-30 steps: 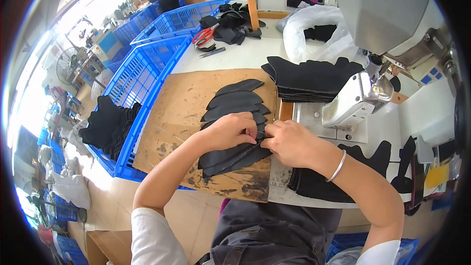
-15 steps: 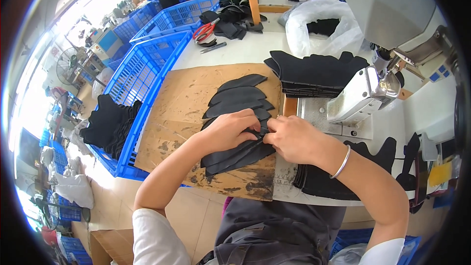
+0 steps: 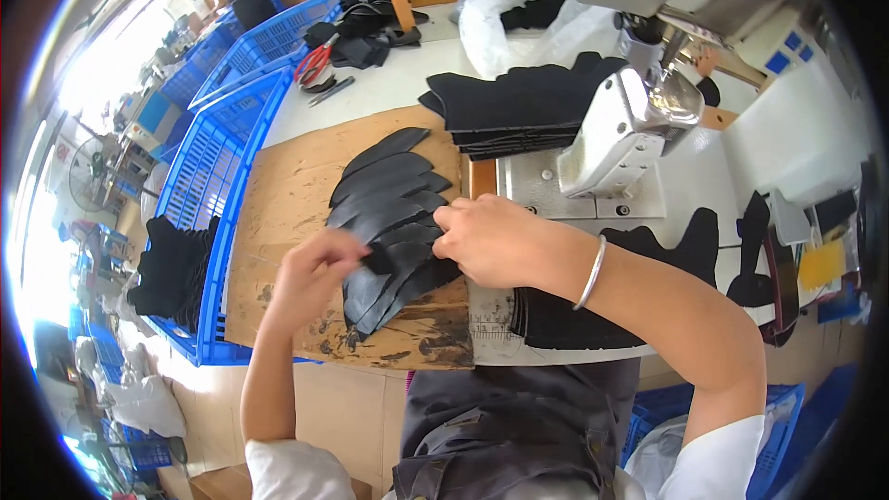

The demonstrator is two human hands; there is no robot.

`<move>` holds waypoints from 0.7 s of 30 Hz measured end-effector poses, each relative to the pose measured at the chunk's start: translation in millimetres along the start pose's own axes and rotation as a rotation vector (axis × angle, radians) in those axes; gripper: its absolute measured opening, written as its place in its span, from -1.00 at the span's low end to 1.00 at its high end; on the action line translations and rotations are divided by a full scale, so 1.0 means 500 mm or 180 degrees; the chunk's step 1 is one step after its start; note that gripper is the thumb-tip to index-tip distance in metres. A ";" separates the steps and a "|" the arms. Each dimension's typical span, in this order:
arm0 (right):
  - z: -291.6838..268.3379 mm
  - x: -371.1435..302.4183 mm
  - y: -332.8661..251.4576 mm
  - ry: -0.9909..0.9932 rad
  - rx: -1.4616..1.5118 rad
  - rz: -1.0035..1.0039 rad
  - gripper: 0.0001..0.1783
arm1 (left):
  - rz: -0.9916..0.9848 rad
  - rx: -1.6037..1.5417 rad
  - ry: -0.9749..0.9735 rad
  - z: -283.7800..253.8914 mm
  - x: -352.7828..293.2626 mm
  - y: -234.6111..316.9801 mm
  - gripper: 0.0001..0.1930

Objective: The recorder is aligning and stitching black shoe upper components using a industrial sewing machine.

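Overlapping black leather-like pieces [image 3: 384, 187] lie fanned out on a worn brown cardboard sheet [image 3: 278, 194]. My left hand [image 3: 319, 273], smeared by motion, is over the left side of the fan. Its thumb and forefinger are pinched on a small matte black piece [image 3: 378, 259], partly lifted off the others. On the fan's right edge, my right hand [image 3: 491, 239] has its fingers curled in and closed on the end of a black piece. The fingertips hide exactly what lies between them. A silver bangle [image 3: 591, 271] circles my right wrist.
A sewing machine [image 3: 616, 130] stands to the right, beside stacked black cut pieces [image 3: 523, 102]. More black pieces [image 3: 681, 245] lie behind my right forearm. Blue crates [image 3: 208, 167] line the left side. Red-handled scissors [image 3: 316, 63] and a white plastic bag [image 3: 482, 23] are at the back.
My left hand has pulled away from my right, leftward, with a small black piece at its fingertips. My right hand stays at the fan's right edge. The whole view has shifted.
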State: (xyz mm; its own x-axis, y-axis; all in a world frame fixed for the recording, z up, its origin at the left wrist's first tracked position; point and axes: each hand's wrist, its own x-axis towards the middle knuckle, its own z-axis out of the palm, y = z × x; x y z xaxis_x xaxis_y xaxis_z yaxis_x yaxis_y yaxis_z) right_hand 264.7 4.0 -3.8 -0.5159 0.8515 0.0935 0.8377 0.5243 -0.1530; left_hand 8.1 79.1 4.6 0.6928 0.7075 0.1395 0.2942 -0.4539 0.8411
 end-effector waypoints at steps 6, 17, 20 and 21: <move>-0.003 0.013 -0.005 0.0025 0.0074 -0.0122 -0.86 | 0.0380 -0.1872 0.1701 -0.200 -0.246 -0.113 -0.81; -0.041 0.006 -0.081 0.1040 0.1751 -0.0435 -0.35 | 0.0693 -0.1740 0.0562 -0.089 -0.193 0.090 -0.47; -0.053 -0.057 -0.135 0.0606 0.3477 -0.0456 -0.24 | 0.0970 -0.2451 -0.0484 0.013 -0.110 0.167 -0.59; -0.068 -0.079 -0.139 0.0044 0.4252 -0.0111 -0.33 | 0.0999 -0.2737 -0.0901 0.035 -0.077 0.182 -0.66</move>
State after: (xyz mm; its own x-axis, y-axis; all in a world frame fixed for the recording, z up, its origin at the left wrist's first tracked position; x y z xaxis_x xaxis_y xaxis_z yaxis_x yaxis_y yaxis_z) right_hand 232.9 -66.2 36.8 -0.5248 0.8419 0.1258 0.0031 0.1496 -0.9887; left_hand 19.8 1.0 66.6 0.8243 0.4130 0.3873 -0.4382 0.0322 0.8983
